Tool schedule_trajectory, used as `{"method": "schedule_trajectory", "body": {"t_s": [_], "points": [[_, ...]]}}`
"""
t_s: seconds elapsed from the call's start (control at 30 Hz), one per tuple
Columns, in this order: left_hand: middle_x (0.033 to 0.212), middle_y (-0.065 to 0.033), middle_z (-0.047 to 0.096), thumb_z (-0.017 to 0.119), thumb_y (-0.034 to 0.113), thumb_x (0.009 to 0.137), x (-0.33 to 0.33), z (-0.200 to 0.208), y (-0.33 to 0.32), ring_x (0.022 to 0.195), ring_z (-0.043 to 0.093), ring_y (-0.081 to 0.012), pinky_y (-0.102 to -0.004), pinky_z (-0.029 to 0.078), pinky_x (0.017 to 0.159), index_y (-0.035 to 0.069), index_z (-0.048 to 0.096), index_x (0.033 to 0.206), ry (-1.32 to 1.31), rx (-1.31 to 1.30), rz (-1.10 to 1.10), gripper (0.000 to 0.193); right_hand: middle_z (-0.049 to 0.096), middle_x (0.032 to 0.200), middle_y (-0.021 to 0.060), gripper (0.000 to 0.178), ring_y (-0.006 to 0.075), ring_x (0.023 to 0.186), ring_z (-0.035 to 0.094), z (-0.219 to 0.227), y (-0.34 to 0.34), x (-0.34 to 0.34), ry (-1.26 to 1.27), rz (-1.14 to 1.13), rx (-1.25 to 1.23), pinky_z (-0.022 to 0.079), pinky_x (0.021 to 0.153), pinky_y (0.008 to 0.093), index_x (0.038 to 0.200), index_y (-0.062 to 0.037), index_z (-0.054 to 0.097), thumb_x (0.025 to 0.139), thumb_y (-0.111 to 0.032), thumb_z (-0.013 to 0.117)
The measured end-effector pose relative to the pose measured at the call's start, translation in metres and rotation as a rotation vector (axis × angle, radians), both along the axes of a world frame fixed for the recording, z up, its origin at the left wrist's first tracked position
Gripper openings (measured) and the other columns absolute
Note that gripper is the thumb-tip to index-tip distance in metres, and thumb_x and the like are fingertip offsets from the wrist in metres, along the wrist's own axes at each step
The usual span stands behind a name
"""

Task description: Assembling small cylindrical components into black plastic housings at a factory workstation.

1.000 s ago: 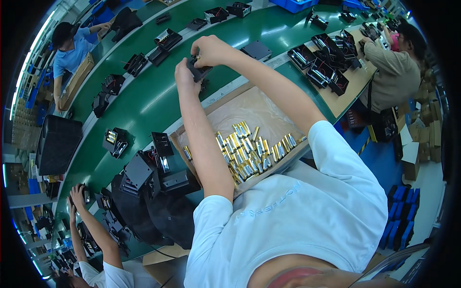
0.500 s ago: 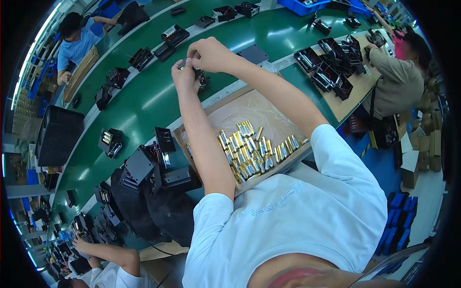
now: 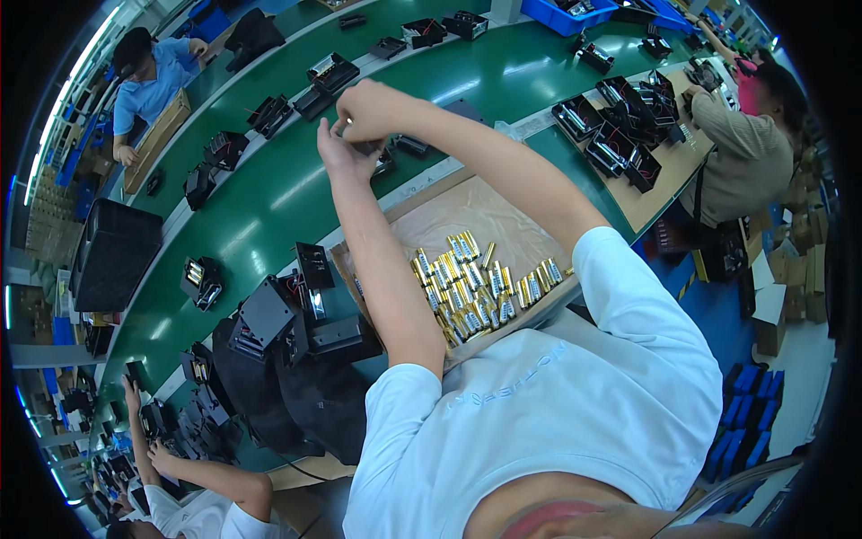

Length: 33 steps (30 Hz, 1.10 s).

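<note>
Over the green belt, my left hand is closed around a black case, mostly hidden by the fingers. My right hand bends over it from above, fingertips pinched beside the left ones. A small shiny spot shows at its fingers; what it pinches is too small to make out. Just past my left wrist, part of another black case with silvery contents is visible. Below my forearms sits a shallow cardboard tray lined with clear film. Many gold-and-silver batteries lie in its near half.
Black cases, some with batteries inside, line the green conveyor. Stacked black housings stand left of the tray. At right, a board carries several open cases beside a seated co-worker. Other people work at far left and lower left.
My right hand has shifted slightly left and down over the left one, closing in on the case. At lower left, a co-worker's arm now reaches up toward the belt. The camera view has shifted slightly.
</note>
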<state>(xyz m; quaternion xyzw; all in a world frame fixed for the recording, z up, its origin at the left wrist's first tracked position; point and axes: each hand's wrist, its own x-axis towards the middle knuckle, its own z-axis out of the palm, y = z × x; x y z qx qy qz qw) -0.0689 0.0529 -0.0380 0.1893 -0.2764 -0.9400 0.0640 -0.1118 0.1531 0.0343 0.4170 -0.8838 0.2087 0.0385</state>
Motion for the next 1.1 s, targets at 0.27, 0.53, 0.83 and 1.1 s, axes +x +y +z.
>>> {"method": "schedule_trajectory", "body": {"t_s": [0.27,0.53,0.83,1.1], "points": [[0.113,-0.0218,0.052,0.07,0.016,0.083,-0.005,-0.018,-0.013,0.1,0.055,-0.0341,-0.0479,0.052,0.075,0.005,0.044,0.122,-0.034,-0.193,0.113,0.048,0.067,0.078,0.009,0.022,0.0272,0.067,0.062,-0.015,0.026,0.003,0.121,0.087,-0.181,0.051,0.065,0.0349,0.094,-0.0043,0.067,0.074,-0.014,0.068],[0.114,-0.0228,0.052,0.082,0.007,0.068,-0.006,-0.026,-0.029,0.096,0.058,-0.0319,-0.044,0.053,0.072,0.007,0.04,0.123,-0.141,-0.464,0.198,0.07,0.065,0.08,0.0091,0.017,0.0264,0.071,0.061,-0.012,0.104,0.057,0.051,0.177,-0.183,0.049,0.067,0.0366,0.091,-0.004,0.066,0.079,-0.016,0.068],[0.11,-0.0237,0.053,0.081,0.004,0.071,0.003,-0.004,-0.023,0.09,0.062,-0.0294,-0.0373,0.055,0.07,0.003,0.04,0.123,-0.245,-0.714,0.227,0.067,0.063,0.066,0.0097,0.008,0.0305,0.058,0.055,0.004,0.246,0.164,-0.364,-0.022,0.909,0.047,0.057,0.0382,0.073,-0.0056,0.067,0.068,-0.011,0.063],[0.109,-0.0237,0.054,0.079,0.002,0.071,0.015,-0.01,-0.034,0.084,0.064,-0.0272,-0.0327,0.055,0.07,0.001,0.041,0.121,-0.27,-0.811,0.272,0.063,0.063,0.062,0.0061,0.013,0.0275,0.055,0.054,-0.02,0.246,0.155,-0.419,0.382,0.992,0.047,0.056,0.0345,0.067,-0.0043,0.065,0.062,-0.016,0.068]]}}
